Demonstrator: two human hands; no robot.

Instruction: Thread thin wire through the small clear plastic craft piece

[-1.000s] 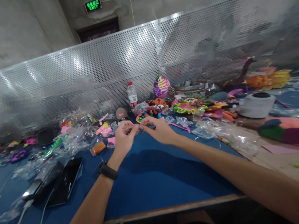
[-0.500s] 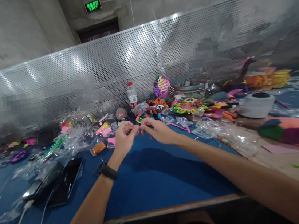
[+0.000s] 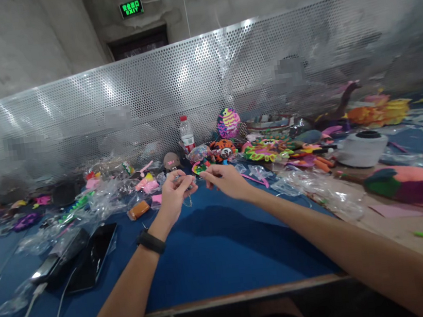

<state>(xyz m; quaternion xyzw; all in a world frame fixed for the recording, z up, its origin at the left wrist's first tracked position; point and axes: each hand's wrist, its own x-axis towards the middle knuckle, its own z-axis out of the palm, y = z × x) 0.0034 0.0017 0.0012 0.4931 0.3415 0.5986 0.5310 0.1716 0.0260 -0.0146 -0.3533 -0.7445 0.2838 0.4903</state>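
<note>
Blue table [image 3: 209, 262], perforated screen [image 3: 224, 73], left hand [image 3: 175, 197]

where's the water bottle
In the head view the bottle stands at the back, near the centre, against the perforated screen, just beyond the left hand.

Both forearms are bare, and a black wristband [image 3: 151, 242] circles the left wrist.

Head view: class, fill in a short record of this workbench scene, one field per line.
Left hand: pinches a thin wire loop, which dangles below the fingers
Right hand: fingertips pinched; what they hold is too small to tell
Wrist: black wristband on left
Surface: blue mat
Left of hands: dark phone
Behind: water bottle, perforated metal screen
</note>
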